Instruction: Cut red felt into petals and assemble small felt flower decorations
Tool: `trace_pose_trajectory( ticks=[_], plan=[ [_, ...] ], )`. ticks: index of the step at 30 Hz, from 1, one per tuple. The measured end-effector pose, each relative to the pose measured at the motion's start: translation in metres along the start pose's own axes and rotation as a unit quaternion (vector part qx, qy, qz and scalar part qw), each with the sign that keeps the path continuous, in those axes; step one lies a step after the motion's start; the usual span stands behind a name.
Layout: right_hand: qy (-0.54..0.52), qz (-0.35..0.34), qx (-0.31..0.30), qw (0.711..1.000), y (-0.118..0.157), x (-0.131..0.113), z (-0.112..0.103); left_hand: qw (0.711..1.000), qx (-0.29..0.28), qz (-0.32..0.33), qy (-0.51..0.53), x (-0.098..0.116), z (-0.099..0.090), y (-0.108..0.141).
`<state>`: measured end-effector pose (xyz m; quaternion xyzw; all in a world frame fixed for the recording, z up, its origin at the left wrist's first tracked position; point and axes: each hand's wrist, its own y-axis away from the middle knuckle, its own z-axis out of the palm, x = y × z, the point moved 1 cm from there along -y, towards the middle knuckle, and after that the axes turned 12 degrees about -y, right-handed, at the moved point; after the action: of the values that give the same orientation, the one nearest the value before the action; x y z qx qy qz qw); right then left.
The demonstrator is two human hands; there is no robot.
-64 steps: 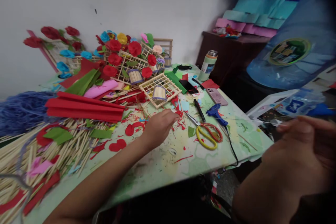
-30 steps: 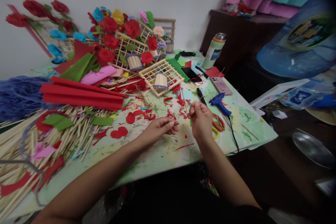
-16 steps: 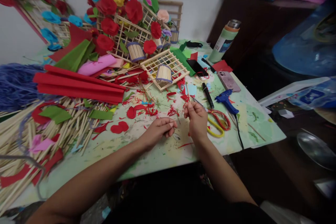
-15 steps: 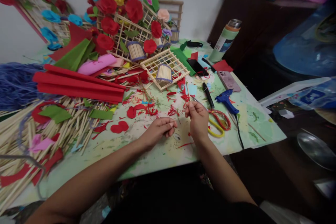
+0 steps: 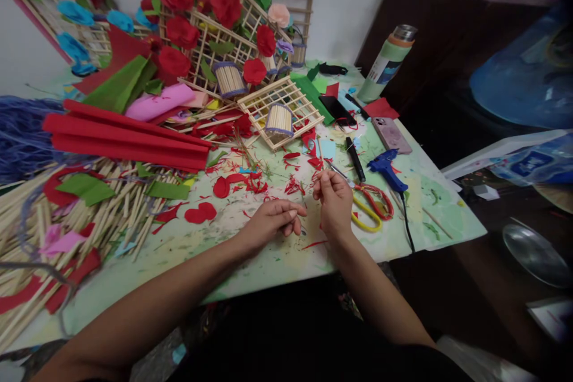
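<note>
My left hand (image 5: 275,219) is just above the table's front middle, its index finger stretched out and the others loosely bent, with nothing visible in it. Close by on the right, my right hand (image 5: 333,200) has its thumb pressed against the bent fingers; whatever is in that pinch is too small or hidden to make out. Scissors with red and yellow handles (image 5: 373,206) lie against the right hand's far side, their blades partly behind it. Red paper scraps (image 5: 293,185) are scattered beyond both hands, and red petal-shaped pieces (image 5: 200,213) lie left of the left hand.
A blue glue gun (image 5: 388,170), a black marker (image 5: 355,160) and a phone (image 5: 391,135) lie to the right. Behind stand a small stick lattice (image 5: 280,110) and red paper flowers (image 5: 226,3). Wooden sticks (image 5: 147,203) and folded red paper (image 5: 129,140) cover the left. A bottle (image 5: 387,65) stands back right.
The left hand's fingers have loosened, the index finger now reaching past the thumb. The right hand keeps its pinch. The view has shifted slightly.
</note>
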<state>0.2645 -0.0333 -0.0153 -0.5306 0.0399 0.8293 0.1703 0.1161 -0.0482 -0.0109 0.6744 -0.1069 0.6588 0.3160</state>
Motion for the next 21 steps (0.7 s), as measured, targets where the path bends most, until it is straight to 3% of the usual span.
trace_pose_trajectory(
  ticks=[15, 21],
  plan=[
    [-0.010, 0.005, -0.021, 1.000, 0.010, 0.003, 0.003, 1.000, -0.012, -0.001, -0.001, -0.003, 0.003, -0.001],
    [0.024, 0.036, -0.080, 0.996, 0.018, 0.000, 0.007, 1.000, -0.012, 0.010, 0.003, 0.003, 0.003, 0.002]
  ],
)
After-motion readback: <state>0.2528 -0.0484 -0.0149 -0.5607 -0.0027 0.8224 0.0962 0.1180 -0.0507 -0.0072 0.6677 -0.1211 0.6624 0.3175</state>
